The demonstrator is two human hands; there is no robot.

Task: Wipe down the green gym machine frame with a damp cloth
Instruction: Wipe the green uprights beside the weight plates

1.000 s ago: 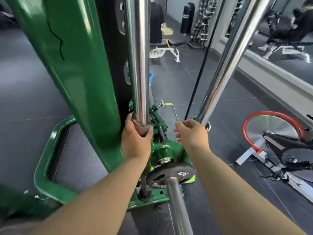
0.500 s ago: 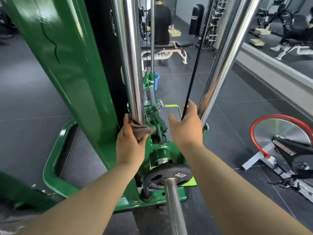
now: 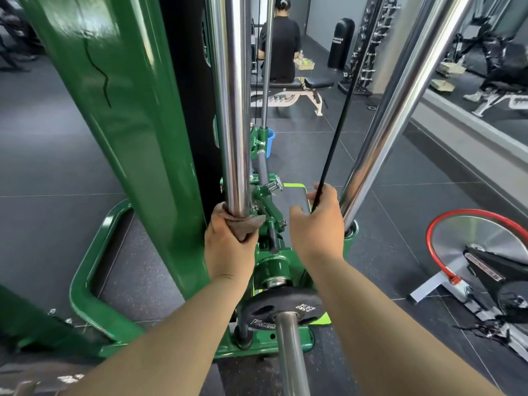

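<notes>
At the centre of the frame, a person's left hand [image 3: 228,247] curls tight round a brown cloth [image 3: 251,222] pressed against a chrome rod [image 3: 233,110], just right of the green gym machine frame [image 3: 114,124], while the right hand [image 3: 317,227] grips a thin black cable [image 3: 331,144]. A blue bucket [image 3: 271,138] behind the rod hides its contents. The weight plate [image 3: 263,308] at lower centre carries upside-down lettering that seems to read "25KG"; its brand is illegible.

Black round iron weight plate [image 3: 297,300] down front shows white "25KG", upside down; next to it a white brand word starts with V, the rest unreadable.
</notes>
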